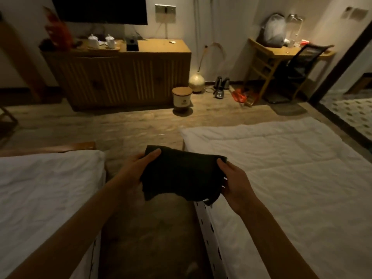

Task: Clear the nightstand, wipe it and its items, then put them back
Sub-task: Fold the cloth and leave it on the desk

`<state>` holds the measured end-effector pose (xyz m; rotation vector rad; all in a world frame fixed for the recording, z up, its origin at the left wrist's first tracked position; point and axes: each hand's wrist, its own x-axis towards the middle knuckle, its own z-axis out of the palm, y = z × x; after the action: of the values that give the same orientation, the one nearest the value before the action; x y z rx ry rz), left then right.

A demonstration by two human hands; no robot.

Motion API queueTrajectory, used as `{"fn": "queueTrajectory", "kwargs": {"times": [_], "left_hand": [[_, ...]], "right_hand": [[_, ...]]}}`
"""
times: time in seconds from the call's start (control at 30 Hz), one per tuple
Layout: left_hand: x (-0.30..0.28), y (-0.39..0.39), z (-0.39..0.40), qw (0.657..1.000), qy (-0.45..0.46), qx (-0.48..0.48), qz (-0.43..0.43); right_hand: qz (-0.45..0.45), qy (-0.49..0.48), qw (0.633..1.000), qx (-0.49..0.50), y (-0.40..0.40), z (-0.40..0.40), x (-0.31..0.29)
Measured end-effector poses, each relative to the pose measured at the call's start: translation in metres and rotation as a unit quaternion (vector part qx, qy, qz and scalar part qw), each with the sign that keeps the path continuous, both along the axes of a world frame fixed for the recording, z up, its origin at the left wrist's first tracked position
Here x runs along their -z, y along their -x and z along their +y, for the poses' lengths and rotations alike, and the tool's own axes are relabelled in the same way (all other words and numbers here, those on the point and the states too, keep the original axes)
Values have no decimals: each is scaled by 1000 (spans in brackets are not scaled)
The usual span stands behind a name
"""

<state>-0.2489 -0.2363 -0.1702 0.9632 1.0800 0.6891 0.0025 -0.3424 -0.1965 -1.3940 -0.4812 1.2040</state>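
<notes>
1 dark cloth [181, 174], held up over the floor gap btwn 2 white beds: left bed [46, 190], right bed [291, 178]. Left hand [134, 168] grips the cloth's left edge, thumb on top, fingers curled under. Right hand [235, 184] pinches the right edge, thumb on top, fingers hidden behind it. Far side: 1 long wooden bench [120, 77] w/ 2 white lidded cups [101, 41]; 1 lidded bin [182, 98] on the floor; 1 desk [281, 52] far right. Nightstand not in view.
</notes>
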Motion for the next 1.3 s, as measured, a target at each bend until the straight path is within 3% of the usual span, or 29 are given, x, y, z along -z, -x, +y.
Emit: {"fn": "queueTrajectory", "kwargs": {"times": [0.17, 0.5, 0.7, 0.8, 0.9, 1.0, 1.3], "left_hand": [[14, 4, 121, 998, -56, 36, -5], [44, -46, 404, 994, -98, -24, 34], [44, -59, 549, 986, -126, -75, 80], [56, -71, 633, 968, -189, -111, 119], [67, -88, 717, 921, -278, -158, 222], [75, -105, 807, 892, -313, -195, 263], [70, -134, 1093, 930, -232, -93, 268]], "right_hand": [[-32, -8, 999, -14, -14, 125, 14], [-89, -28, 992, -81, -71, 444, 23], [-205, -47, 970, -123, -86, 611, 16], [-276, -71, 950, -125, -90, 705, 26], [-370, -121, 919, -68, -88, 792, 35], [-417, -134, 898, -40, -87, 884, 44], [-435, -44, 894, -95, -130, 1152, 41]]}}
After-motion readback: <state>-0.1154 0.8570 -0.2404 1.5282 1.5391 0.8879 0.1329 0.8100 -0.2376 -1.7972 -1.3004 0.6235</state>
